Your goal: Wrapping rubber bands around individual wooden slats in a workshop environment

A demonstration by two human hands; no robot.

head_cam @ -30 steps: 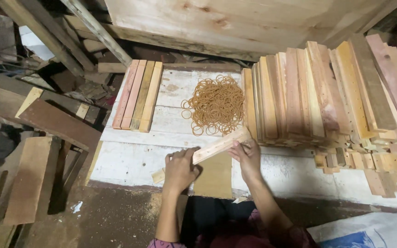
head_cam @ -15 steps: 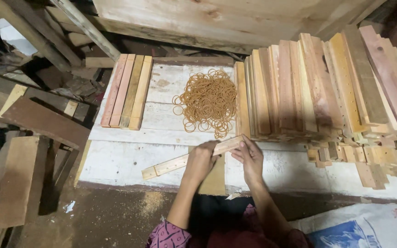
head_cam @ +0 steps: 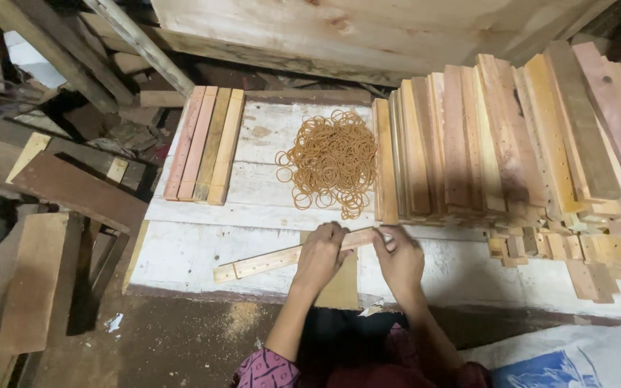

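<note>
Far left: dark brown wooden planks and offcuts (head_cam: 73,194), stacked and leaning beside the bench over a dusty floor. Bench: a white-painted plank worktop (head_cam: 203,244), worn and scuffed, spanning the middle of the view. On its left rear part: four pale pink and yellow wooden slats (head_cam: 205,144), laid flat side by side, touching one another, long axes running away from the viewer. At centre: a loose heap of tan rubber bands (head_cam: 330,162), lying between the four slats and the large stack, just beside the stack's left edge. Near front edge: a long thin light-wood strip with a row of small holes (head_cam: 267,261), lying at a slight slant, its left end free on the worktop, its right end under the hands. Left hand (head_cam: 320,255): fingers curled down over the strip, gripping it. Right hand (head_cam: 399,260): fingertips pinching the strip's right end, close against the left hand. Below the hands: a flat yellowish board (head_cam: 343,291), projecting over the front edge. Right: a large stack of drilled wooden slats in pale, yellow and reddish tones (head_cam: 512,144), standing on edge in rows, with short offcuts scattered at its foot. Bottom right: a blue and white woven sack (head_cam: 562,363).
</note>
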